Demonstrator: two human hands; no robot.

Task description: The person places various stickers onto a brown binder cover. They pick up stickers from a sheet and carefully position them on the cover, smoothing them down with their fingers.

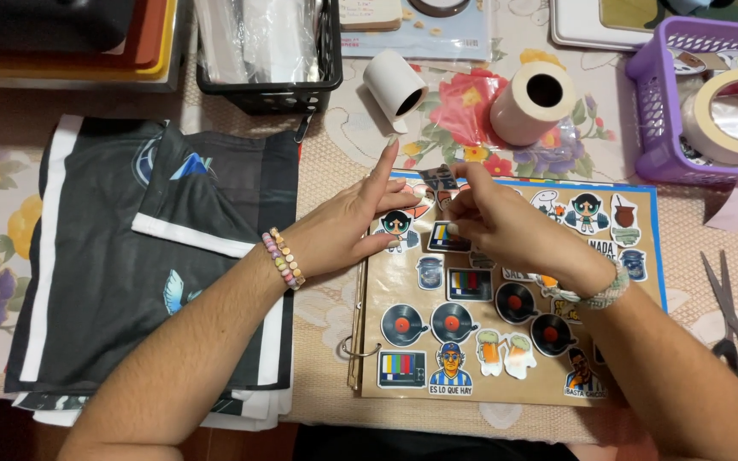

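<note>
A ring-bound brown sticker page (506, 384) lies open on the floral tablecloth, covered with several stickers of records, colour-bar televisions and cartoon figures. My left hand (348, 226) rests flat on the page's upper left corner, fingers spread, pressing it down. My right hand (501, 222) is over the page's top middle, its fingertips pinching a small dark sticker (437, 177) near the page's upper edge. Both wrists wear beaded bracelets.
Folded black garments with white trim (147, 265) lie left of the page. Two rolls of white paper (531, 102) sit behind it, beside a black wire basket (266, 85). A purple basket (694, 94) with a tape roll stands at the far right, with scissors (736, 324) below it.
</note>
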